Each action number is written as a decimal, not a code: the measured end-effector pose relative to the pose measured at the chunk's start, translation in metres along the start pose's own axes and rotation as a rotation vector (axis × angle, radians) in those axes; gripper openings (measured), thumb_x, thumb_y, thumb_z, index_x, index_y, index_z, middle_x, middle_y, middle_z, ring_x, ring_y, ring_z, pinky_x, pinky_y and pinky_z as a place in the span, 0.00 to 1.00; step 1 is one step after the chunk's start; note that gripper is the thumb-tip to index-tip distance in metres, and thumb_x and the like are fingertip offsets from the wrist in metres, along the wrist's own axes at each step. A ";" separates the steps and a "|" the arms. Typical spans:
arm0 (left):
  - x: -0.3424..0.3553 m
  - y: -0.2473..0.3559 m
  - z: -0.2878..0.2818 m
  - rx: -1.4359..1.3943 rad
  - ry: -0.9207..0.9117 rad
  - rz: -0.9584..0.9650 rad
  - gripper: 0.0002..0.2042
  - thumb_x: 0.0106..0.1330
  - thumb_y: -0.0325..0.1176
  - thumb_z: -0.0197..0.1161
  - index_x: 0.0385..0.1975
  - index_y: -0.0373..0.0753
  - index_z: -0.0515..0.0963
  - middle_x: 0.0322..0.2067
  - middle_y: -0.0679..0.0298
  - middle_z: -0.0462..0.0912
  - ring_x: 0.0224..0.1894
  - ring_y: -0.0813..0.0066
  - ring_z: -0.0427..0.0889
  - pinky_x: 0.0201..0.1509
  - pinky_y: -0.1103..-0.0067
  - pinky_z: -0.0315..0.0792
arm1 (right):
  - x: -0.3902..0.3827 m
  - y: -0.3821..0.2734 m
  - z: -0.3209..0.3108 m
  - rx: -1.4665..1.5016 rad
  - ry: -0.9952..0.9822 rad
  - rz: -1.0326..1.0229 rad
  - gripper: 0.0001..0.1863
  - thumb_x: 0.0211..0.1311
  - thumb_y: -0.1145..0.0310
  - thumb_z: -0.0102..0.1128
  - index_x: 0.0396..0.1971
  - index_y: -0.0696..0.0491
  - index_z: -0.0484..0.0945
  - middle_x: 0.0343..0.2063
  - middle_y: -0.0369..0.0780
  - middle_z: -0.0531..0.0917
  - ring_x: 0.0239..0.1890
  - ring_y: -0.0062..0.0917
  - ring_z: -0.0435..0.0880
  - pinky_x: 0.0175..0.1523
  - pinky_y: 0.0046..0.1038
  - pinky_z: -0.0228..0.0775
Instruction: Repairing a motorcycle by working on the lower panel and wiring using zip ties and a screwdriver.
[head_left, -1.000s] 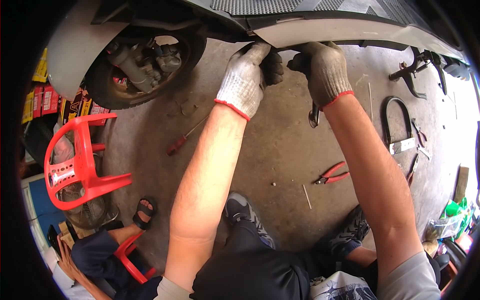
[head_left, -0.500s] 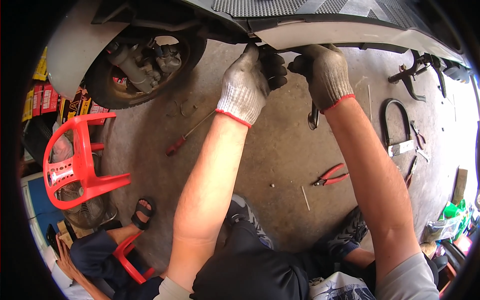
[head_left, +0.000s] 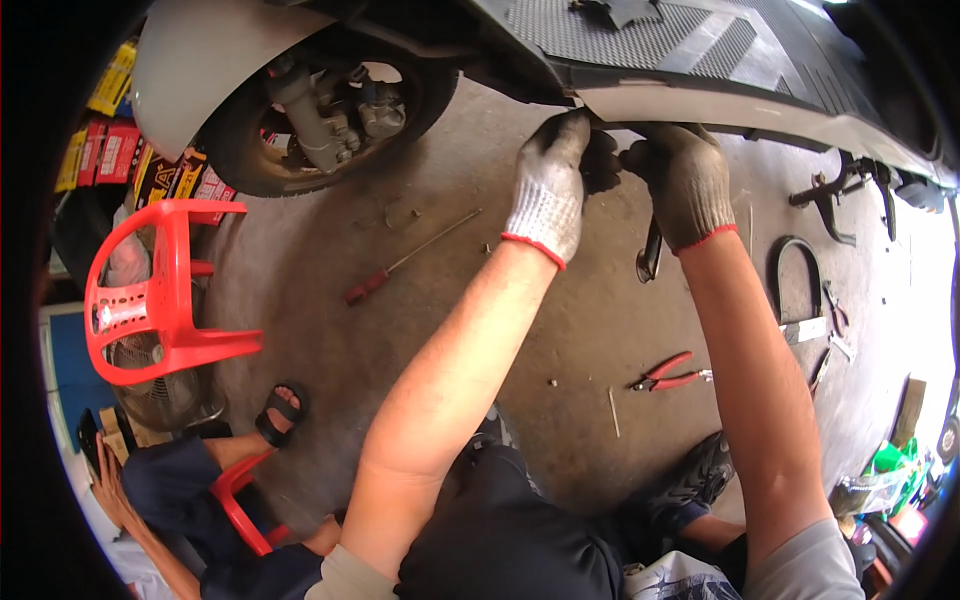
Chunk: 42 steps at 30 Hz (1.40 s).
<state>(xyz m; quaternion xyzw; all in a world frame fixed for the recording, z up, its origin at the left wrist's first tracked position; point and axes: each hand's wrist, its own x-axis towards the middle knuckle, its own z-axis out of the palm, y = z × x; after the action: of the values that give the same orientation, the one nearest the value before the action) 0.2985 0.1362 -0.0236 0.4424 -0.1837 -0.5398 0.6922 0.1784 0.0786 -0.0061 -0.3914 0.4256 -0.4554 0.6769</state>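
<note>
Both my hands wear knitted gloves, whitish at the cuffs and dark with grime at the fingers. They are raised to the lower edge of a scooter's pale side panel [head_left: 700,108]. My left hand [head_left: 555,175] is at the panel's front end, its thumb up against the edge and its dark fingers curled below. Close beside it, my right hand [head_left: 690,180] bends its fingers around the same edge; the fingertips are partly hidden under the panel. Below the right hand, a black-handled tool [head_left: 650,252] lies on the floor.
On the floor lie a red-handled screwdriver [head_left: 412,258], red-handled pliers [head_left: 668,373], a black U-shaped lock [head_left: 797,275] and more pliers [head_left: 836,305]. The scooter wheel [head_left: 330,130] stands at upper left. A red plastic chair [head_left: 170,300] and a seated person's sandalled foot [head_left: 281,412] are at left.
The view has shifted, so the scooter and both hands appear farther right and slightly lower. Both hands stay at the panel's lower edge; my left fingers look more curled in.
</note>
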 end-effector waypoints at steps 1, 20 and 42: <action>-0.001 -0.002 -0.001 -0.011 0.026 0.007 0.14 0.73 0.39 0.58 0.44 0.32 0.78 0.30 0.60 0.81 0.29 0.72 0.79 0.34 0.76 0.73 | -0.003 0.001 -0.002 -0.015 -0.023 -0.005 0.13 0.64 0.75 0.53 0.46 0.62 0.79 0.35 0.44 0.85 0.29 0.26 0.82 0.39 0.26 0.75; -0.010 0.016 -0.028 0.094 0.007 0.119 0.16 0.74 0.35 0.55 0.55 0.33 0.75 0.45 0.61 0.84 0.42 0.73 0.85 0.41 0.78 0.77 | -0.003 -0.003 -0.002 -1.105 -0.163 -0.439 0.06 0.56 0.81 0.61 0.35 0.59 0.77 0.28 0.34 0.79 0.28 0.17 0.74 0.36 0.22 0.71; -0.022 0.041 -0.012 0.094 -0.151 0.177 0.31 0.68 0.27 0.57 0.70 0.28 0.55 0.67 0.56 0.67 0.64 0.68 0.70 0.67 0.75 0.64 | 0.017 -0.013 -0.034 -0.207 -0.280 0.241 0.12 0.61 0.75 0.56 0.45 0.59 0.76 0.32 0.42 0.81 0.32 0.28 0.82 0.38 0.33 0.76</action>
<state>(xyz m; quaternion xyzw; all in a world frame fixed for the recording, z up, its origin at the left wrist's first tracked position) 0.3234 0.1618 0.0078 0.4145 -0.2987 -0.4992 0.6998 0.1466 0.0538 -0.0089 -0.4647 0.4155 -0.2661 0.7353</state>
